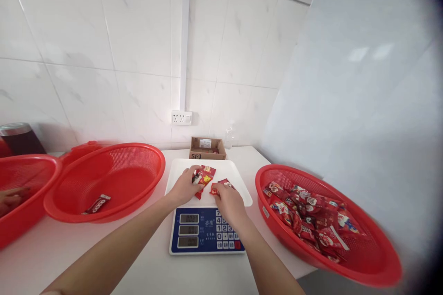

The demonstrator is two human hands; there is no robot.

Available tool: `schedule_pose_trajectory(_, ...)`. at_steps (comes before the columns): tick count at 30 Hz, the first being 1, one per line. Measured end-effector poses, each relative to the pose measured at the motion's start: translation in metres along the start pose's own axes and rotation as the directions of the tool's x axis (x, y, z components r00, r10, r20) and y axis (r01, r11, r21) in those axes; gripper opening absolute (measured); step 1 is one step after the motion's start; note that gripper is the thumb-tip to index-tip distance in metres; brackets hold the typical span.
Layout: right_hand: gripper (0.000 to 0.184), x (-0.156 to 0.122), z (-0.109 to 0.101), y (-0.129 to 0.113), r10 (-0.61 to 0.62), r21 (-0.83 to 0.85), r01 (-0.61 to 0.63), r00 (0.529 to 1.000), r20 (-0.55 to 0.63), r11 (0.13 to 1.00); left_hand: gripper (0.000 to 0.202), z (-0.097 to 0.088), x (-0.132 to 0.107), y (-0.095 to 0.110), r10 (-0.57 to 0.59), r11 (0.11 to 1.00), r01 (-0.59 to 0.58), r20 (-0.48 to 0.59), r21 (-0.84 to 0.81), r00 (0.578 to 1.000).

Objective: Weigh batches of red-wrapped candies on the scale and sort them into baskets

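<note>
My left hand is closed around red snack packets over the scale's white tray. The fingers hide part of them, and yellow print shows on one. Beside it, my right hand pinches another small red packet at the tray's middle; its fingertips are partly hidden. The scale's blue panel, with three small displays and a keypad, lies below my wrists. To the right, a red basket holds many red packets.
On the left, a red basket contains one dark red bar. Another red basket at the far left holds something tan, unclear. Behind the scale stand a cardboard box and a clear bottle, near the tiled wall.
</note>
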State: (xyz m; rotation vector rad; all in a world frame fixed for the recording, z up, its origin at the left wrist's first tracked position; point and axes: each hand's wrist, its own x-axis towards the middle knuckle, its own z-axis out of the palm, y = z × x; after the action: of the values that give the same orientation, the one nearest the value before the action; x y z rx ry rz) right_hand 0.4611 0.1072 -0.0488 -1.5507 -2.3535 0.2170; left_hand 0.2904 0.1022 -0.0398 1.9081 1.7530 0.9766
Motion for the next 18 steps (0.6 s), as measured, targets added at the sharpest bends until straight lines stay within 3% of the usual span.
schedule_pose_trajectory(2, 0.029, 0.000, 0.002, 0.002, 0.001, 0.041, 0.000, 1.000, -0.021, 0.999, 0.053, -0.016, -0.004, -0.005, -0.025, 0.999, 0.023, -0.069, -0.033, 0.997)
schedule_pose_trajectory(5, 0.029, 0.001, 0.004, 0.007, 0.016, 0.155, -0.006, 0.997, -0.069, 0.988, 0.054, -0.055, -0.010, -0.017, -0.066, 0.998, 0.063, -0.218, -0.017, 0.974)
schedule_pose_trajectory(8, 0.025, 0.003, 0.006, 0.009, 0.008, 0.326, 0.047, 0.986, -0.165, 0.944, 0.047, -0.094, -0.017, -0.029, -0.048, 0.961, 0.160, -0.437, 0.223, 0.898)
schedule_pose_trajectory(10, 0.024, 0.003, 0.007, 0.003, -0.031, 0.427, 0.146, 0.964, -0.265, 0.893, 0.041, -0.105, -0.023, -0.030, 0.021, 0.899, 0.201, -0.498, 0.388, 0.867)
schedule_pose_trajectory(12, 0.022, 0.002, 0.008, -0.010, -0.091, 0.475, 0.271, 0.925, -0.368, 0.837, 0.042, -0.098, -0.030, -0.023, 0.009, 0.916, 0.170, -0.441, 0.364, 0.898)
schedule_pose_trajectory(13, 0.021, 0.001, 0.008, -0.018, -0.129, 0.478, 0.332, 0.904, -0.408, 0.813, 0.045, -0.089, -0.034, -0.017, -0.038, 0.958, 0.134, -0.356, 0.252, 0.934)
schedule_pose_trajectory(15, 0.019, -0.004, 0.008, -0.035, -0.225, 0.456, 0.433, 0.869, -0.441, 0.777, 0.055, -0.065, -0.042, -0.005, -0.116, 0.985, 0.106, -0.072, -0.134, 0.991)
schedule_pose_trajectory(16, 0.018, -0.007, 0.008, -0.042, -0.276, 0.442, 0.468, 0.859, -0.432, 0.765, 0.056, -0.053, -0.045, 0.001, -0.115, 0.940, 0.126, 0.054, -0.316, 0.992)
schedule_pose_trajectory(18, 0.018, -0.010, 0.008, -0.049, -0.358, 0.421, 0.510, 0.848, -0.391, 0.750, 0.052, -0.036, -0.050, 0.006, -0.092, 0.830, 0.161, 0.154, -0.534, 0.984)
